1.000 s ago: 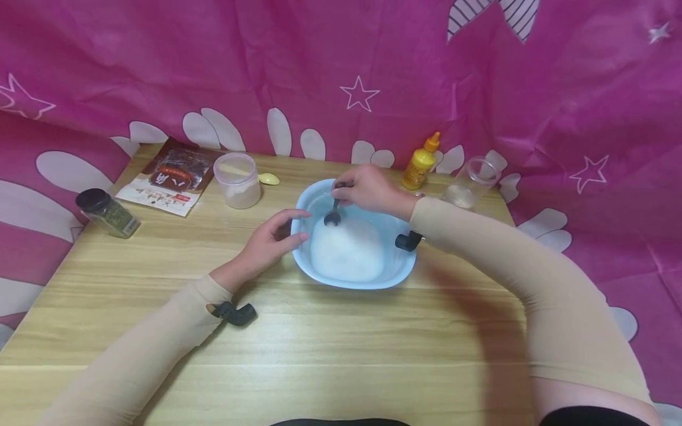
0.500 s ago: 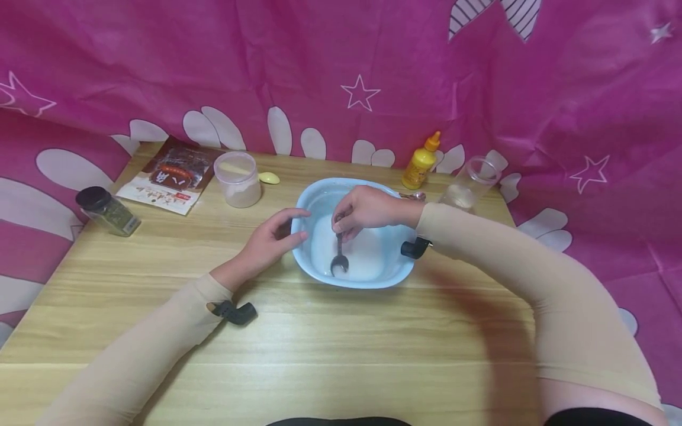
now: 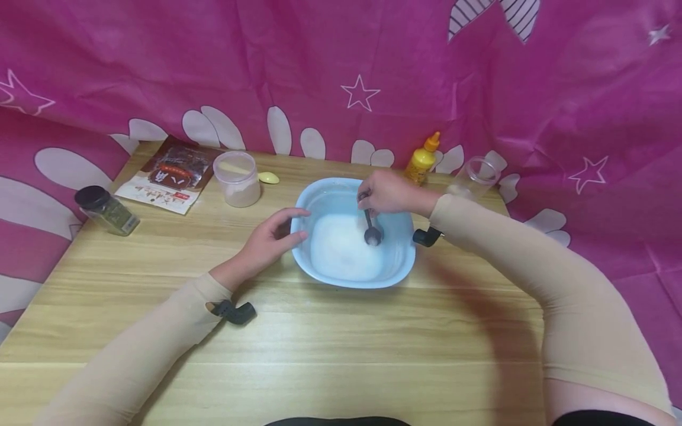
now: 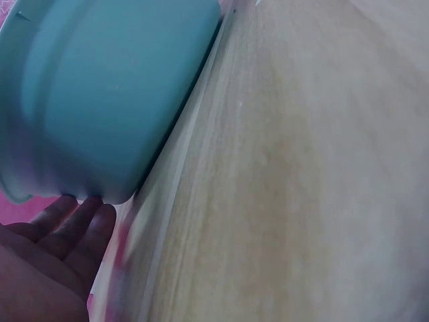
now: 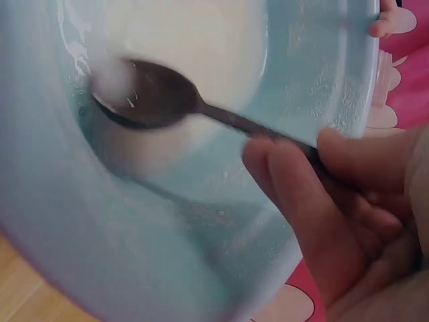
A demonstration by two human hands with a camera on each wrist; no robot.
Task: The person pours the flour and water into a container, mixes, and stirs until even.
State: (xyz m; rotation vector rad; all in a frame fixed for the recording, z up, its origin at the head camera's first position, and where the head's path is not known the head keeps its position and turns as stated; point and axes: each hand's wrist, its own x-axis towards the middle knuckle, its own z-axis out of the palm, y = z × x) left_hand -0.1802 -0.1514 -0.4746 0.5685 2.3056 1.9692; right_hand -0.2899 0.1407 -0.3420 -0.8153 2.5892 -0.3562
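A light blue plastic basin (image 3: 405,269) holds milky white liquid (image 3: 343,251). My right hand (image 3: 389,192) pinches a dark metal spoon (image 3: 373,235) by its handle, above the right part of the liquid. Seen close in the right wrist view, the spoon's bowl (image 5: 157,94) carries a little white stuff, and thumb and fingers clasp the handle. At the basin's left rim lies my left hand (image 3: 266,239), thumb and forefinger apart and touching the rim. The left wrist view has the fingers (image 4: 90,245) nearly straight against the basin's outer wall (image 4: 107,100).
Left of the basin stand a clear tub of powder (image 3: 240,186), a yellow spoon (image 3: 269,177), a brown and white packet (image 3: 173,174) and a black-lidded spice jar (image 3: 109,212). Behind on the right are a yellow squeeze bottle (image 3: 421,163) and a clear cup (image 3: 476,174). A pink curtain (image 3: 319,71) hangs behind.
My right hand has swept the spoon from the basin's back left, down to its front, then over to the right side. The left hand stays at the rim.
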